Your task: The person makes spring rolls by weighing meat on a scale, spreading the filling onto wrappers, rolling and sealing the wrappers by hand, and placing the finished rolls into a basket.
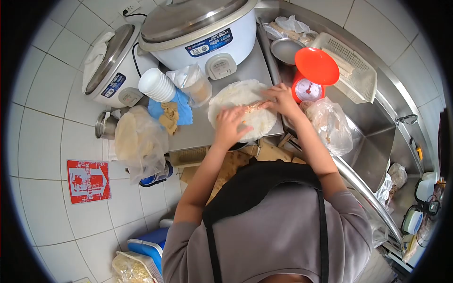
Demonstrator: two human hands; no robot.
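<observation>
A round, thin white wrapper sheet lies flat on the steel counter. Across its middle runs a narrow strip of pinkish, crumbly filling. My left hand rests over the wrapper's left side, thumb apart and fingertips at the filling's left end. From the right, my right hand reaches over the wrapper with its fingers apart, the tips touching the filling's right end. Neither hand has lifted the sheet.
Behind stand a large rice cooker and another cooker. Stacked white cups, a blue cloth and a bag of round sheets sit left. Right are a red scale, a plastic bag and a sink.
</observation>
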